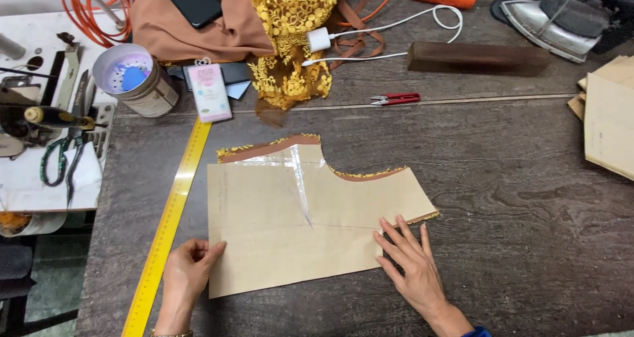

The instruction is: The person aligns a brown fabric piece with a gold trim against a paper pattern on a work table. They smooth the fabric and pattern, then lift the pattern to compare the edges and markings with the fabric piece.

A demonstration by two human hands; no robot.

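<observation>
Kraft-paper pattern piece: flat, stiff, tan, curved notch on its far edge, long axis running across between my hands. Right hand open, fingers spread, pressing its near right corner. Left hand curled, pinching the left edge. Beneath, brown fabric with yellow lace trim shows only as a rim; rest hidden. Yellow ruler just left of my left hand.

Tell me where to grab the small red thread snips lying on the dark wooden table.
Grip the small red thread snips by the red handle end, which points right, coming from above. They lie flat on the dark wooden table with the metal tips pointing left, and bare table lies around them.
</observation>
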